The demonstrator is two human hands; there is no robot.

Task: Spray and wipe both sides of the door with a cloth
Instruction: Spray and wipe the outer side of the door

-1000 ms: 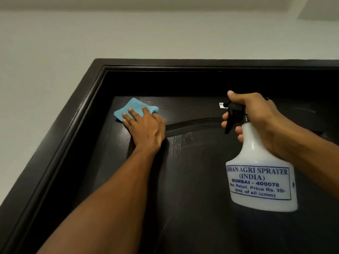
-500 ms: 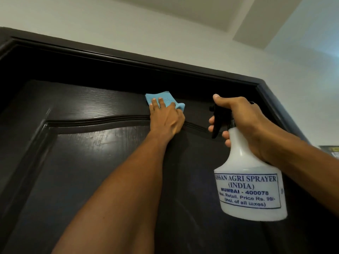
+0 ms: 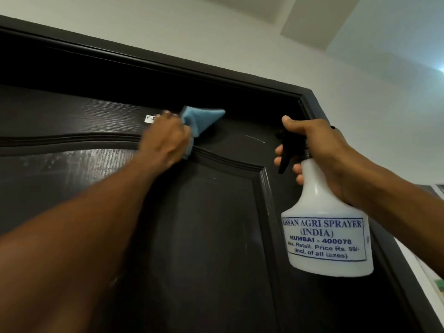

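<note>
Blue cloth sits under our left hand, pressed against the dark door near its top edge, on the flat band above the arched moulding. Our left fingers are smeared with blur, so we cannot tell whether they lie flat on the cloth or curl round it. A pointed corner of cloth juts out to the right of them, and a small white sticker shows just left of them. Our right hand grips the neck of a white spray bottle, held upright in front of the door's right side, well apart from the cloth. The right fingers wrap round the front of the black trigger, with the thumb on top of the spray head. The bottle's body, with its blue printed label, hangs below them. Above both sets of fingers runs the dark door frame, with pale wall beyond it.
</note>
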